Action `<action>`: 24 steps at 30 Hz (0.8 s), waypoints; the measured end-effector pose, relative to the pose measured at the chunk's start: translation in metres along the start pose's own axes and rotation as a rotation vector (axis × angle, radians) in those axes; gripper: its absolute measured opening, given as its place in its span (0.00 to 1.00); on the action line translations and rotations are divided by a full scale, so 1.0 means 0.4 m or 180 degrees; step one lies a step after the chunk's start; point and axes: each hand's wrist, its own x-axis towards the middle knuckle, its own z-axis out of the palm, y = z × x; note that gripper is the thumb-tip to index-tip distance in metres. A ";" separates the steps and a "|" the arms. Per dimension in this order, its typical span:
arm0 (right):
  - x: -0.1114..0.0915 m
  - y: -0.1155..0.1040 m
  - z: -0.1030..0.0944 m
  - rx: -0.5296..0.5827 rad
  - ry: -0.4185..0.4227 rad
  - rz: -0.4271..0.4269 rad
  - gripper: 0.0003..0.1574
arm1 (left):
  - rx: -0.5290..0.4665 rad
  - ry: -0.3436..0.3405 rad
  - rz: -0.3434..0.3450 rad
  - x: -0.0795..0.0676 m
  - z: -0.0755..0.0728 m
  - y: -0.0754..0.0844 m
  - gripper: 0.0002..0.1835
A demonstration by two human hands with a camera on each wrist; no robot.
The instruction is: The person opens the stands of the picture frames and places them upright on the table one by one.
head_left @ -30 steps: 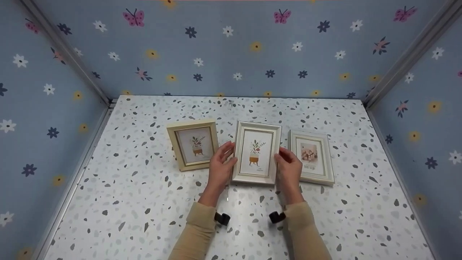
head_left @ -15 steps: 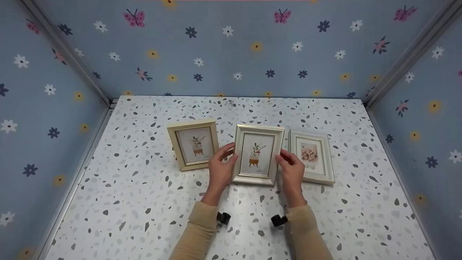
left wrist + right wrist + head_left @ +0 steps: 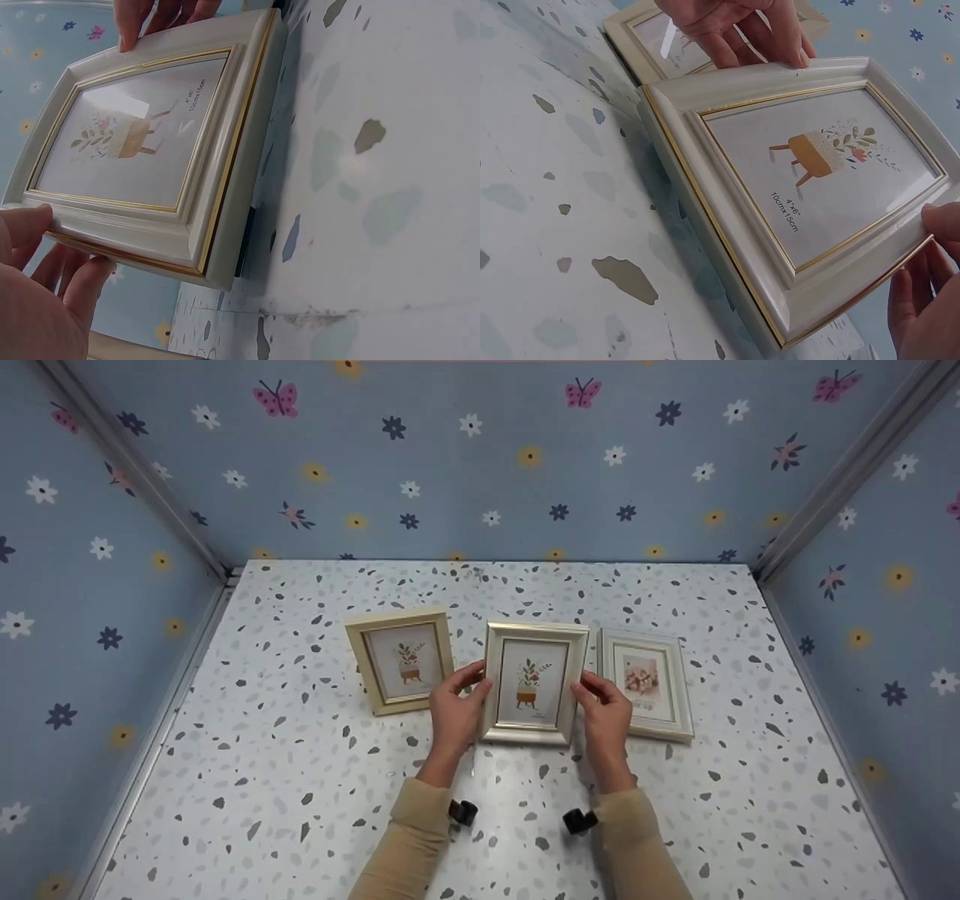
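A cream picture frame (image 3: pixel 531 682) with a thin gold line stands tilted back in the middle of the table, a potted-plant print behind its glass. My left hand (image 3: pixel 456 716) grips its left side, thumb on the front and fingers round the back. On the opposite side my right hand (image 3: pixel 606 720) holds it the same way. Close over the table runs the frame's lower edge. In the left wrist view a dark piece (image 3: pixel 245 244) shows behind the frame near its bottom; the rest of its back is hidden.
Left of my hands, a yellowish-cream picture frame (image 3: pixel 367 667) stands propped up with a similar plant print. To the right a white picture frame (image 3: pixel 680 690) with a pink flower picture leans back, partly behind my right hand. Flower-patterned walls (image 3: pixel 450 457) enclose the speckled table (image 3: pixel 300 810).
The middle picture frame has tipped more upright, its top edge coming toward me. Both hands keep their grip on its sides and have shifted only slightly.
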 end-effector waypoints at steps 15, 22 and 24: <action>-0.010 -0.020 -0.011 0.0049 -0.0199 -0.0228 0.15 | -0.0172 -0.0018 -0.0161 0.001 -0.007 0.002 0.16; -0.016 -0.034 -0.013 0.0020 -0.0229 -0.0319 0.15 | -0.0152 0.0043 -0.0142 -0.001 -0.006 0.009 0.17; -0.020 -0.042 -0.014 0.0023 -0.0252 -0.0313 0.16 | -0.0173 0.0047 -0.0122 -0.002 -0.007 0.011 0.17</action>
